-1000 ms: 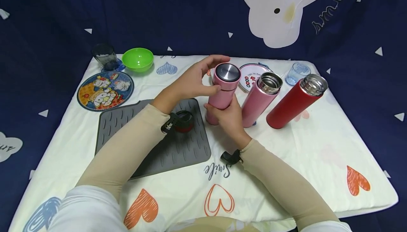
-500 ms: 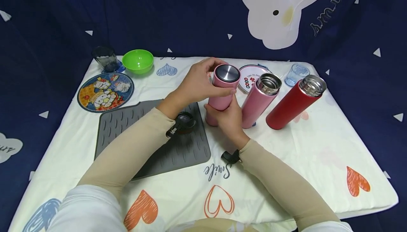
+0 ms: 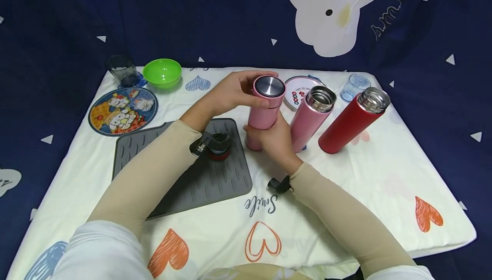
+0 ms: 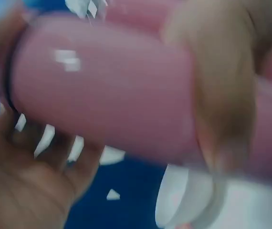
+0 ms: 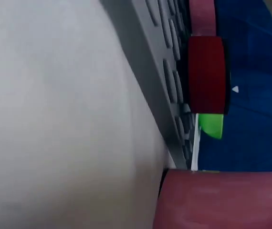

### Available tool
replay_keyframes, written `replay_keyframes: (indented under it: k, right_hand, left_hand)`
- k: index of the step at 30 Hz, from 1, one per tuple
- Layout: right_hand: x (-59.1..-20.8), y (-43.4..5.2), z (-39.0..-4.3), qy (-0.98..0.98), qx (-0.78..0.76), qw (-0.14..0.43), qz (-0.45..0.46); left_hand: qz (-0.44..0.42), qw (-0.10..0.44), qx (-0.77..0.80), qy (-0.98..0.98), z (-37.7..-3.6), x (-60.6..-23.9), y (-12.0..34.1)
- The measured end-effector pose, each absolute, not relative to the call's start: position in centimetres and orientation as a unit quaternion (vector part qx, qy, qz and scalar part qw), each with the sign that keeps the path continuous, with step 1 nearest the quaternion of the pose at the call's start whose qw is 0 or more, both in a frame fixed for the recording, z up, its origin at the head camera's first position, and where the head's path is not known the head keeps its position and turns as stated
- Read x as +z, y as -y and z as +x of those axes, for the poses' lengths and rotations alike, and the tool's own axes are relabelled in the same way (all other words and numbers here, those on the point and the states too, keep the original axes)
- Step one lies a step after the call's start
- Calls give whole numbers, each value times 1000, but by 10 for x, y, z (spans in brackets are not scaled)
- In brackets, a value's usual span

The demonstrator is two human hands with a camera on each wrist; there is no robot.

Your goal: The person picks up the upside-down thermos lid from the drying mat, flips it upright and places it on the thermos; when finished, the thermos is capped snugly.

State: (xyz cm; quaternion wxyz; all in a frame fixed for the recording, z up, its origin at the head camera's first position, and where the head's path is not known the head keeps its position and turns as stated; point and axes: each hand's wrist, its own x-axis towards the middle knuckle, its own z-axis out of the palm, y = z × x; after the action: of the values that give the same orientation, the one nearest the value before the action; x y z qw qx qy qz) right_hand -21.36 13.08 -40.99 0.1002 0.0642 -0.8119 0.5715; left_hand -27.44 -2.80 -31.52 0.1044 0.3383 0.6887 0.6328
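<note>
Fingers curl round the lid — flask body held lower.

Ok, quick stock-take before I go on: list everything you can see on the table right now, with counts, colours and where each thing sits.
capped flask: 1, pink with steel-topped lid, centre, held in both hands
open pink flask: 1, pink, no lid, just right of the capped one
red flask: 1, red, no lid, further right
red lid: 1, red and black, on the mat
grey mat: 1, grey, ribbed, left of centre
green bowl: 1, green, far left
dark cup: 1, smoky, left of the bowl
cartoon plate: 1, blue rim, left
white plate: 1, behind the flasks
clear cup: 1, bluish, far right
left hand: grips the cap
right hand: grips the flask body
</note>
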Motion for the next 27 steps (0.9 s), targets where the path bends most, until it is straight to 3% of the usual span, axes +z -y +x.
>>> replay_keyframes:
  k: [2, 7, 9, 12, 14, 16, 20, 22, 27]
  right_hand:
    - [-408, -132, -214, 816, 568, 90, 61]
    - [-406, -133, -214, 821, 560, 88, 76]
    - [-406, -133, -214, 822, 558, 91, 75]
    - [-406, -131, -212, 822, 561, 81, 57]
    - [-407, -130, -210, 821, 564, 74, 49]
    - [-409, -129, -208, 820, 565, 72, 53]
    - [-409, -128, -208, 818, 562, 93, 80]
    - [-408, -129, -208, 824, 550, 105, 83]
    - [-406, -130, -210, 839, 530, 104, 62]
  left_hand:
    - [339, 114, 626, -693, -274, -314, 28]
    - [298, 12, 557, -775, -263, -311, 17]
    - [296, 40, 600, -742, -265, -315, 17]
    - [303, 150, 680, -650, -271, -323, 22]
    - [302, 185, 691, -631, -273, -327, 25]
    - [309, 143, 653, -677, -269, -327, 25]
    - [287, -10, 555, -781, -257, -322, 21]
    - [283, -35, 553, -783, -257, -322, 20]
    - [279, 124, 701, -644, -264, -333, 22]
